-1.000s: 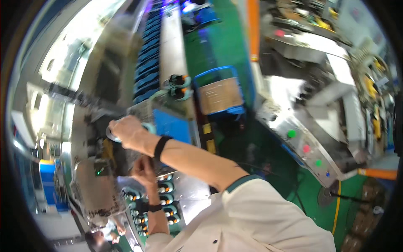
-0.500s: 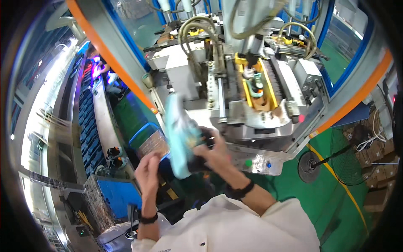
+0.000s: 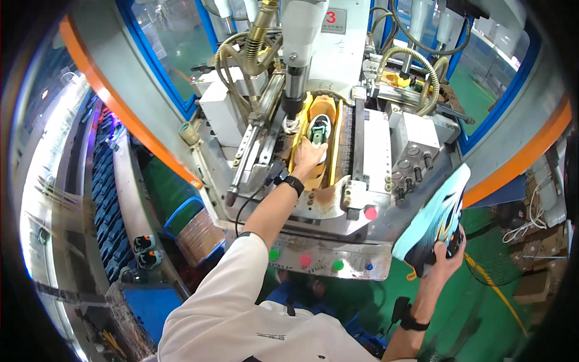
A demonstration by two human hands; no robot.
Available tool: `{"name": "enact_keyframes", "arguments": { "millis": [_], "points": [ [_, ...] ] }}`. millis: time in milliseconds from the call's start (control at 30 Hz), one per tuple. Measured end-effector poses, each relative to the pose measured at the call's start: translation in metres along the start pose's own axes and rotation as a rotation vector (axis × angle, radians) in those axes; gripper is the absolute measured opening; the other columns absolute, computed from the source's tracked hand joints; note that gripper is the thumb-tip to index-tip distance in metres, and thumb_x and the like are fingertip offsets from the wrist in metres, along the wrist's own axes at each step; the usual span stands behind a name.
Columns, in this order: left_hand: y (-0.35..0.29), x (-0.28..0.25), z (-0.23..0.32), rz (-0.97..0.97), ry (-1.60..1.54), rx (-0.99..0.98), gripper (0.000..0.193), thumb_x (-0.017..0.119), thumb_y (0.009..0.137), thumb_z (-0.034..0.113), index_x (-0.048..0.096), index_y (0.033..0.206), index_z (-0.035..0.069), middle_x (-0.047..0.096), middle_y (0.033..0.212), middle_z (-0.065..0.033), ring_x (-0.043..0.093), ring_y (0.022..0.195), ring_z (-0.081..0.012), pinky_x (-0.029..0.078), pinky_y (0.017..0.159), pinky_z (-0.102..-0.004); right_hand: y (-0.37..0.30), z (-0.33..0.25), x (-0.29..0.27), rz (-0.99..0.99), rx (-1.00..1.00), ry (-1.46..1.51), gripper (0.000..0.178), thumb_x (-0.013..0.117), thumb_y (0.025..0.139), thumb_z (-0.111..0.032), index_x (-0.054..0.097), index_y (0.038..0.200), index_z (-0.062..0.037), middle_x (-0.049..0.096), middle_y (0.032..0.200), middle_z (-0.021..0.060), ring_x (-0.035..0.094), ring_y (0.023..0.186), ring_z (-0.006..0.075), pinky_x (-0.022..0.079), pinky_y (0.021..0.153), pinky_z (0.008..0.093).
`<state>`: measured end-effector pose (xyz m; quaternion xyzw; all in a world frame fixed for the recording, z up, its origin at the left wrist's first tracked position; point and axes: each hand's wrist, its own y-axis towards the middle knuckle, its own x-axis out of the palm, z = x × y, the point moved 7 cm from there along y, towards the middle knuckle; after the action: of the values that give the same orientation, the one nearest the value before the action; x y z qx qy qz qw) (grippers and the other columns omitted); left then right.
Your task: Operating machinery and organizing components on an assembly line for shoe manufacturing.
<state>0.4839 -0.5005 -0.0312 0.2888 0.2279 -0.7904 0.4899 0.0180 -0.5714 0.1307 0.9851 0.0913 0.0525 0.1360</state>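
Observation:
In my right hand (image 3: pixel 445 258) I hold a shoe (image 3: pixel 433 211) at the machine's right side, with my fingers wrapped around its dark heel end. Its thick sole is pale turquoise, and the upper is dark with orange touches. My left hand (image 3: pixel 309 155) reaches into the yellow padded cradle (image 3: pixel 338 142) of the press. The fingers close on a second shoe (image 3: pixel 319 128), which lies in the cradle with a green part in its opening. My hand covers the near part of that shoe. A dark press rod (image 3: pixel 294 90) stands just left of it.
Metal rails and hoses flank the cradle. Coloured push buttons (image 3: pixel 306 260) line the front panel (image 3: pixel 362 253). A conveyor (image 3: pixel 129 199) with shoes (image 3: pixel 146 250) runs at the left, near a blue-framed cart (image 3: pixel 196 235). Cartons (image 3: pixel 534 286) and a wire fan guard (image 3: pixel 488 265) stand at the right.
My right hand has carried the turquoise-soled shoe from the left side to the right. My left hand has moved forward into the cradle, onto the other shoe. The view has shifted.

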Motion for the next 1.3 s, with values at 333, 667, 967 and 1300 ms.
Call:
{"name": "enact_keyframes", "arguments": {
  "millis": [333,667,967,1300],
  "points": [
    [0.023,-0.015,0.0,0.175,-0.13,-0.081,0.037,0.065,0.07,0.008,0.06,0.105,-0.002,0.067,0.097,-0.0223,0.065,0.09,-0.0376,0.051,0.083,-0.0445,0.076,0.02,0.046,0.011,0.004,-0.352,0.047,0.067,0.072,-0.005,0.055,0.117,0.0028,0.061,0.101,0.0066,0.057,0.089,0.0145,0.046,0.083,0.0275],
    [-0.19,-0.139,-0.071,-0.401,-1.311,-0.452,0.05,0.069,0.082,0.007,0.049,0.127,-0.003,0.063,0.104,-0.0067,0.063,0.088,-0.0147,0.054,0.07,-0.0286,0.138,0.093,0.384,-0.784,0.128,-0.983,0.048,0.076,0.063,-0.027,0.065,0.096,0.0064,0.069,0.089,0.0166,0.066,0.081,0.0277,0.051,0.073,0.0361],
    [-0.365,-0.302,-0.179,0.278,-1.28,-0.39,0.063,0.068,0.074,-0.002,0.044,0.132,-0.008,0.059,0.12,-0.0133,0.06,0.109,-0.0219,0.049,0.094,-0.0336,0.073,0.213,0.463,-0.418,-0.391,-1.109,0.031,0.057,0.083,-0.02,0.047,0.101,0.0028,0.068,0.085,0.022,0.069,0.078,0.0362,0.056,0.068,0.0427],
    [-0.508,-0.253,-0.214,0.87,-1.344,-0.732,0.048,0.063,0.086,0.009,0.049,0.13,-0.001,0.062,0.11,-0.0054,0.062,0.089,-0.0133,0.052,0.071,-0.0258,-0.182,0.092,0.358,-0.923,-0.578,-0.429,0.017,0.056,0.084,-0.003,0.062,0.1,-0.001,0.063,0.094,0.0152,0.06,0.087,0.0339,0.048,0.078,0.0398]
  ]
}}
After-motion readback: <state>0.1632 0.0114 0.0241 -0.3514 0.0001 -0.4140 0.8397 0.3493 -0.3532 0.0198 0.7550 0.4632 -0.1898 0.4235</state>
